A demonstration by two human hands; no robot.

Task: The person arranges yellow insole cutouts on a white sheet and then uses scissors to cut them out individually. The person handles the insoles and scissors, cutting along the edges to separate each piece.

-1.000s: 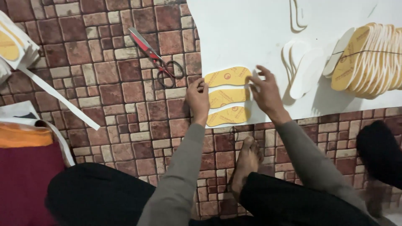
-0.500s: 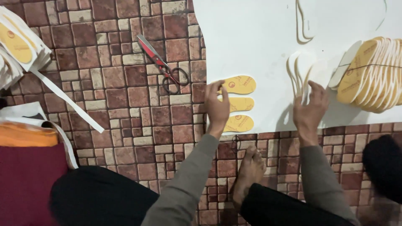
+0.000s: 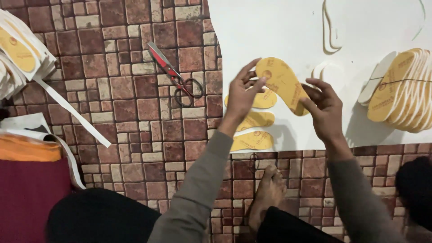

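Since half a second ago: both hands have left the white foam sheet (image 3: 270, 36) and lifted one flat yellow foot-shaped insole (image 3: 281, 83) between them. Left hand (image 3: 240, 96) pinches its toe end with curled fingers; right hand (image 3: 326, 108) pinches its heel end. The insole is tilted, with a small round stamp near the toe. Under the left hand, three matching yellow insoles (image 3: 254, 130) lie on the sheet. Beyond the left hand: red-handled scissors (image 3: 173, 74) on the brick-patterned floor (image 3: 135, 121). Beyond the right hand: a stack of insoles (image 3: 400, 90).

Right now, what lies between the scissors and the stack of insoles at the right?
In the head view, between scissors and stack: both hands holding a yellow insole, on the white sheet.
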